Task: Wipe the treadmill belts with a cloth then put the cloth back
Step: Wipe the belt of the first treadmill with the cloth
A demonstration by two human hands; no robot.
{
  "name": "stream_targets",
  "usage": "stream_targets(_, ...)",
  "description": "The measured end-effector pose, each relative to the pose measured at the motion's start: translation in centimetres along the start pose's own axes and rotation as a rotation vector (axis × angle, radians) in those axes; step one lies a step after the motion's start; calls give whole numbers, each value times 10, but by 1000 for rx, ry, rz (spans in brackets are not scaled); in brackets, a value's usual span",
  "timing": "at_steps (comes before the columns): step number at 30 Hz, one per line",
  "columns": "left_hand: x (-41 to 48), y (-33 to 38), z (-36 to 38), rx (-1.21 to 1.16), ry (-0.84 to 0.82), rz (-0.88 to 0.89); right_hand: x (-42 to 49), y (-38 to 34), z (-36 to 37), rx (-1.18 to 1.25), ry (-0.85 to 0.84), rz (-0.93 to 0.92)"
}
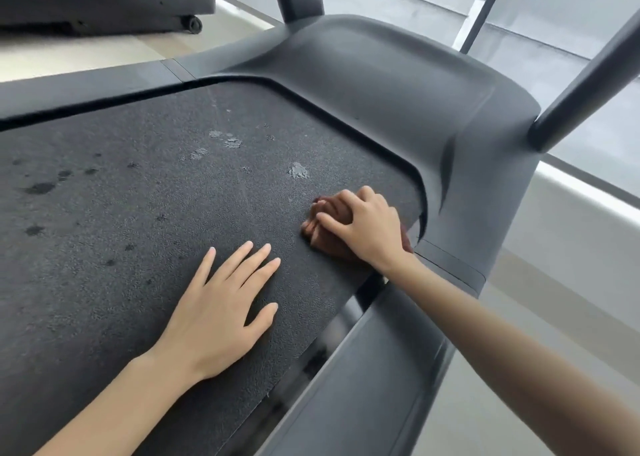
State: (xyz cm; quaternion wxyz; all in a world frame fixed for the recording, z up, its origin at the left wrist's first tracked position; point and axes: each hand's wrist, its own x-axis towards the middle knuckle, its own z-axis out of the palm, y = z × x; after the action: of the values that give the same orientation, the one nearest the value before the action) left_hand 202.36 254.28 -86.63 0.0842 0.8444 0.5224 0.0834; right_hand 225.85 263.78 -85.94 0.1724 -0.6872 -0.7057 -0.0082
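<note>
The black textured treadmill belt [131,196] fills the left and middle of the view, marked with dark wet spots and pale patches. My right hand [367,227] grips a bunched brown cloth [323,239] against the belt near its front right corner, beside the motor cover. My left hand [221,303] lies flat on the belt, fingers straight and spread, a little nearer to me and left of the cloth. Most of the cloth is hidden under my right hand.
The grey motor cover [398,95] curves around the belt's front end. Two dark uprights [588,74] rise from it. A side rail [363,369] runs along the belt's right edge. A second treadmill [104,2] stands at top left on the pale floor. Windows lie behind.
</note>
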Motion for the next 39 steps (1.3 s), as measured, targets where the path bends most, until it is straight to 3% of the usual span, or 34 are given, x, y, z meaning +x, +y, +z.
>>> stream_targets(3,22,-2,-6,2,47,-20,-10,2,0,68,-8,-166)
stream_targets(5,28,-5,-5,30,59,-51,3,19,-3,74,-5,-175)
stream_targets(12,27,-11,3,28,35,-75,87,54,8,-86,92,184)
stream_targets(14,26,-11,3,33,37,-71,84,46,9,-139,118,200)
stream_targets(21,27,-13,7,55,49,-55,10,22,1,34,17,-283)
stream_targets(25,28,-14,10,43,49,-47,32,33,0,81,-30,-316)
stream_targets(33,31,-18,15,-34,149,-26,146,60,24,-100,81,8)
stream_targets(39,36,-20,21,-57,256,0,176,54,38,-210,189,228)
